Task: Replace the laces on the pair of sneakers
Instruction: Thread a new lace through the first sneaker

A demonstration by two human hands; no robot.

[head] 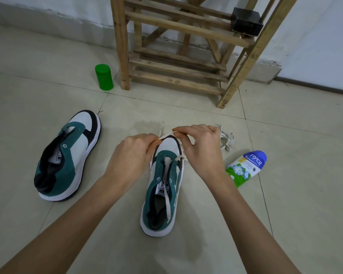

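Two teal, white and black sneakers stand on the tiled floor. The left sneaker has bare eyelets and stands apart. The right sneaker is in front of me, toe pointing away. A white lace runs down its tongue and out through a lower eyelet. My left hand and my right hand pinch a stretch of this lace between them above the toe. A bundle of off-white laces lies on the floor just beyond my right hand.
A green and blue powder bottle lies on its side right of the shoe. A green canister stands beside a wooden rack against the far wall. Floor tiles stretch around both shoes.
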